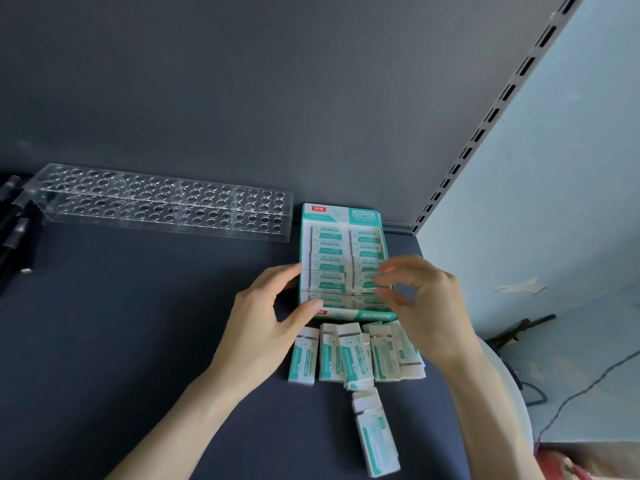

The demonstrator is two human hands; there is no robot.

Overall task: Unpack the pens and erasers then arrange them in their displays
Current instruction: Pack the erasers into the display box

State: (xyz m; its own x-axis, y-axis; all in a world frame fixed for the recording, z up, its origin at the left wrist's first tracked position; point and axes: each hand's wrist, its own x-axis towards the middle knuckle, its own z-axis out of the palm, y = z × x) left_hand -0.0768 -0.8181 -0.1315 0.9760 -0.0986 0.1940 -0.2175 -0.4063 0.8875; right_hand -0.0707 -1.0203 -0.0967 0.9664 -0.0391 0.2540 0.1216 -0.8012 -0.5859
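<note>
Teal-and-white eraser box (341,216), red logo; white-teal erasers (356,355); clear holed pen rack (162,202); dark grey shelf (138,323).

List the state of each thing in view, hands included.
box: open, two columns of erasers inside
loose erasers: lying in a row before the box, some overlapping
single eraser: lying apart, nearer the camera
pen rack: holes empty
pens: lying left of the rack
left hand: grips the box's left front corner
right hand: fingers curled over the right column, grasp unclear

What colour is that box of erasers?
The box of erasers is teal and white with a red logo, clearest in the head view.
</note>
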